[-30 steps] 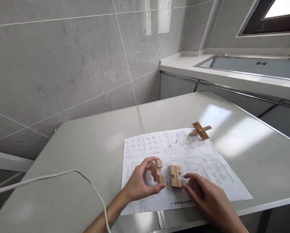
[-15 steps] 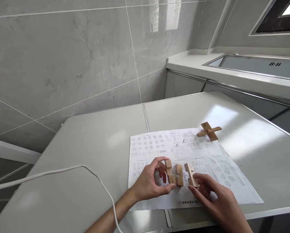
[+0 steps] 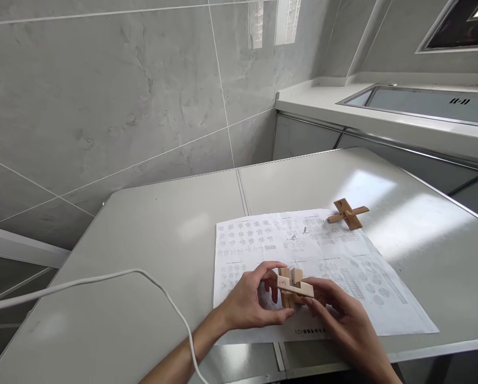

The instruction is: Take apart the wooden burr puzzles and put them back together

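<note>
My left hand (image 3: 247, 305) pinches two notched wooden puzzle pieces (image 3: 287, 277) standing side by side on a printed instruction sheet (image 3: 323, 266). My right hand (image 3: 345, 320) holds a third wooden piece (image 3: 297, 288) laid crosswise over them, touching their notches. A finished wooden cross-shaped puzzle (image 3: 348, 213) lies at the sheet's far right corner, apart from both hands.
The sheet lies on a grey table (image 3: 162, 240) with a seam down its middle. A white cable (image 3: 103, 280) runs from the left across the table toward me. A tiled wall (image 3: 122, 90) stands behind, and a counter with a sink (image 3: 423, 101) is at the right.
My right hand picked up the separate piece, turned it sideways and brought it left onto the two pieces in my left hand. The view shifted slightly.
</note>
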`<state>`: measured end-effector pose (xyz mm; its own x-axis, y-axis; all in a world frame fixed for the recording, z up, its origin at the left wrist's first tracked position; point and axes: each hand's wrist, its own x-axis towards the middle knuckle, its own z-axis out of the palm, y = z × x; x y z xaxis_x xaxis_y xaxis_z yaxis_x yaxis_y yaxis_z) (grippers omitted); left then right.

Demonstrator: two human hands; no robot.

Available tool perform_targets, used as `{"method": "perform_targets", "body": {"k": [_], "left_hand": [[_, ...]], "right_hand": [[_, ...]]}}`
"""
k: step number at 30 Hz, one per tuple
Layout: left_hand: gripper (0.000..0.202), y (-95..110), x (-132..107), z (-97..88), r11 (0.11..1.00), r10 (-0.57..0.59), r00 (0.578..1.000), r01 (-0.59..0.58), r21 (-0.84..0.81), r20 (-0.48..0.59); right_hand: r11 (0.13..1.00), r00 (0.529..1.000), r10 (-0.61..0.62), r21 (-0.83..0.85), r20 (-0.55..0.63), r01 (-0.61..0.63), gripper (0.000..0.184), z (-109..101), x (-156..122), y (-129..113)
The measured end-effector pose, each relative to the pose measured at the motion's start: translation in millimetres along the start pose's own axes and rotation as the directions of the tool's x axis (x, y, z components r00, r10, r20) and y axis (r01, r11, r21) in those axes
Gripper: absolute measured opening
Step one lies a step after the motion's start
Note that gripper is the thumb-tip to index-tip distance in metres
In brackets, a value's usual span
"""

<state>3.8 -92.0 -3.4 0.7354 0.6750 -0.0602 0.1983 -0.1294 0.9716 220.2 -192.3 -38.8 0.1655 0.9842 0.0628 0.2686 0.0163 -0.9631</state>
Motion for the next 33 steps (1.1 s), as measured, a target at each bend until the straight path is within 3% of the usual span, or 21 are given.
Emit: {"method": "perform_targets", "body": {"k": [8,26,33], "left_hand": [[0.075,1.3,0.7,-1.3,0.998,0.051,0.998,-0.052,0.022,0.032],[0.077,-3.6,0.7,-0.7,0.993,0.072,0.997,-0.069,-0.1,0.027],[0.073,2.2,0.2,-1.9,0.983,-0.017,1.0,0.018,-0.18,0.005]], "right_hand": [[0.996,0.996,-0.075,-0.06,-0.058,0.071,0.03,5.9,1.3,-6.1],[0.969,0.985,-0.171,-0.184,-0.012,0.166,0.016,0.3,5.0,-0.6],[0.977,0.984,-0.161,-0.151,-0.08,0.148,0.021,2.9,7.0,-9.2]]}}
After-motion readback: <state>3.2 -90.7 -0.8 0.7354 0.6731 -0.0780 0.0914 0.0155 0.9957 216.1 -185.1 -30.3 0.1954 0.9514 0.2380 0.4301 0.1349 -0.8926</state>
